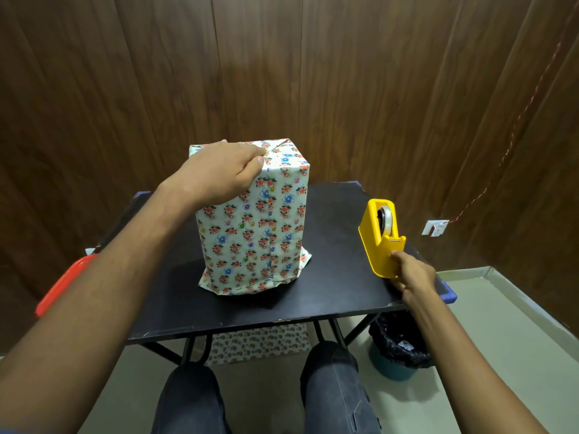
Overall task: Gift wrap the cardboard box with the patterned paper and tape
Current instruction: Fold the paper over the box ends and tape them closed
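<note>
Floral paper, cream with red and blue blossoms, covers every visible face of the cardboard box, which stands upright on its end near the middle of the black surface. A vertical overlap seam runs down the face towards the camera and appears closed. At the top end the flaps are folded in, and the left hand lies over the near top edge, its fingers and thumb pressed flat on the folds rather than curled round anything. At the bottom end the paper flares out loosely around the base, so that end reads as unfolded and untaped. Judged from this, the wrapping is well past halfway: the body wrap is done, the top fold is held but seemingly not yet taped, and the lower end remains.

To the right, well apart from the box, a yellow tape dispenser stands near the surface's right edge. The right hand touches its near end below the cutter; the fingers are curled closed there, but whether they pinch a tape end cannot be told.

Beyond the surface: a red tray at left, a lined bin on the floor at right, and spare patterned paper beneath.
</note>
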